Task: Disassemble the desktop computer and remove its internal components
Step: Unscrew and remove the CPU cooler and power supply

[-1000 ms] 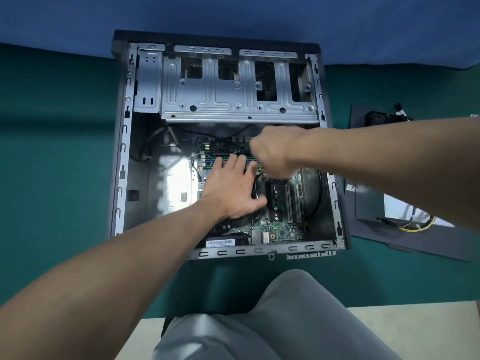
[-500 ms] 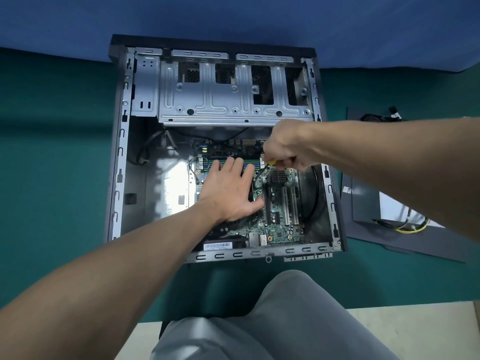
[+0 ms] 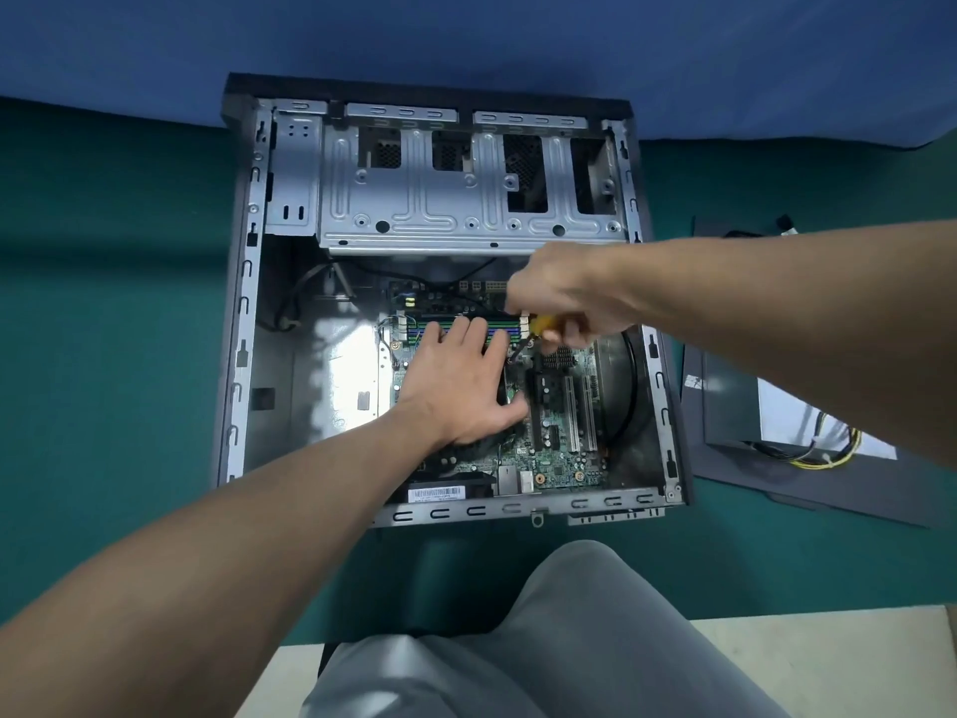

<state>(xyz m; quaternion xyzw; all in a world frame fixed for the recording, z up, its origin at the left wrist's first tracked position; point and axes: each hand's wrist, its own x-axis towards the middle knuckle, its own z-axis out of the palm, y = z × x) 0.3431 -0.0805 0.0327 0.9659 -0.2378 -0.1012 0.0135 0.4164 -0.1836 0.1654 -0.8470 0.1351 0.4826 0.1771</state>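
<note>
We see the left hand (image 3: 461, 386) lying palm down inside the open computer case (image 3: 243, 355). Its fingers are straight and slightly spread, pointing to the far end, and the thumb is out to the right. It rests on the circuit board (image 3: 564, 458). The forearm comes in from the near left corner of the view.

The right hand (image 3: 564, 303) reaches in from the right, knuckles up, with its fingers curled round one yellow-handled screwdriver (image 3: 544, 323). The shaft slants down and left, and its tip is at the board, just beside the left forefinger.

We count one case, lying on its side in the middle of the green worktop (image 3: 114, 303), its far end at the back edge by the blue cloth (image 3: 466, 38). Inside are one board with two white slots (image 3: 572, 417) and one metal cage (image 3: 466, 209) with four dark openings. Near the right edge lies one dark panel (image 3: 725, 474) carrying a grey box (image 3: 735, 401) with yellow wires (image 3: 834, 453).
</note>
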